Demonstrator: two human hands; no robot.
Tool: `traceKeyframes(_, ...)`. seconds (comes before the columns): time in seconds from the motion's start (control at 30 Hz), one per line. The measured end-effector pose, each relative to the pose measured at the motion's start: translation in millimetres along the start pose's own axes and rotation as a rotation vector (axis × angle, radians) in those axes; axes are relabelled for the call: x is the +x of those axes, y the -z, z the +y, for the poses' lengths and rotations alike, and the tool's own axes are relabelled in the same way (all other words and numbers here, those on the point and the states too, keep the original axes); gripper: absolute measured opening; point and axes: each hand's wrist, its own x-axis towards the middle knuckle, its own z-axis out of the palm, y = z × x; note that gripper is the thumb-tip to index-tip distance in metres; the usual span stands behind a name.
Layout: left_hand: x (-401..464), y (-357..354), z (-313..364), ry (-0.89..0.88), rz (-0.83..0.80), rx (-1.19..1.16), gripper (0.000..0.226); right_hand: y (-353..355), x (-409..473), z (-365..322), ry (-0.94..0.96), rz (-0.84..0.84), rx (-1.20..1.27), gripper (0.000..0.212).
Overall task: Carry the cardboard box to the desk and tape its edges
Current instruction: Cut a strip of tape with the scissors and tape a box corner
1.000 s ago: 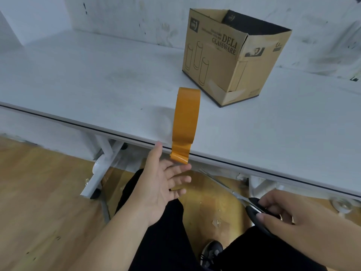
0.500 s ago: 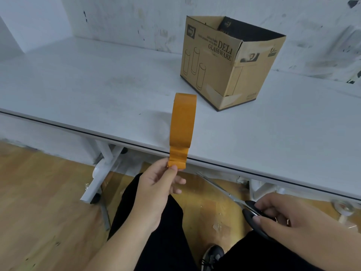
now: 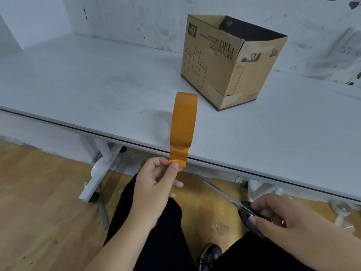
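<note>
The cardboard box (image 3: 230,61) sits on the white desk (image 3: 97,85), toward the back and right of centre, close to the scuffed wall (image 3: 136,14). Its top is open, the dark inside showing, and I can read "DELI GLASSWARE" with outlines of glasses printed on the side facing me.

Well in front of the box, standing on its edge at the near rim of the desk, is a roll of orange tape (image 3: 184,118). A short free end hangs from it over the desk's front edge.

From my feed, the left hand (image 3: 154,190) is pinched shut on that free end: the thumb and forefinger meet on the lower tip of the tape, and the other fingers are curled loosely underneath, touching nothing that I can make out.

The right hand (image 3: 281,218) is lower and to the right, below the level of the desk top. It is closed around the black handles of a pair of scissors (image 3: 242,206), with the thumb lying over the near handle. The thin metal blades point up and to the left toward the tape (they look close together, though I cannot tell for sure), and they stop well short of it.

Below the hands I see black trousers (image 3: 162,241), a dark shoe (image 3: 211,255) and a wooden floor (image 3: 43,202).
</note>
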Motion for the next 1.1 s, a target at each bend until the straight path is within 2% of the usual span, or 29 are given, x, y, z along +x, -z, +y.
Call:
traceKeyframes(0.23,-5.9,15.1,-23.2,-0.256,-0.149,0.233,0.008,1.9,2.2,-1.9,0.016,-0.019,0.023,0.013)
traceKeyframes(0.43,8.6,32.2,-34.5,-0.511,-0.182,0.499,0.021,2.5,4.4,-4.2,0.008,-0.006,0.043,0.015)
traceKeyframes(0.5,12.0,34.8,-35.5,-0.539,-0.183,0.539,0.017,2.8,4.2,-4.7,0.006,-0.004,0.044,0.014)
traceKeyframes(0.6,7.4,31.2,-29.9,-0.366,-0.196,0.370,0.007,1.1,4.8,-6.4,0.005,-0.013,0.043,0.012)
traceKeyframes(0.73,2.5,20.2,-19.4,-0.212,-0.186,0.189,0.030,0.3,4.7,-7.6,-0.003,-0.012,0.049,0.011)
traceKeyframes(0.97,-0.1,12.4,-12.5,0.105,-0.047,-0.130,0.013,0.6,4.4,-12.5,-0.008,-0.003,0.045,0.013)
traceKeyframes(1.03,0.6,9.9,-11.1,0.232,-0.044,-0.293,0.013,1.2,5.3,-14.3,0.000,-0.004,0.022,0.012)
traceKeyframes(1.1,-0.4,8.3,-11.0,0.275,-0.072,-0.340,0.010,2.3,5.9,-16.4,0.008,-0.006,0.007,0.010)
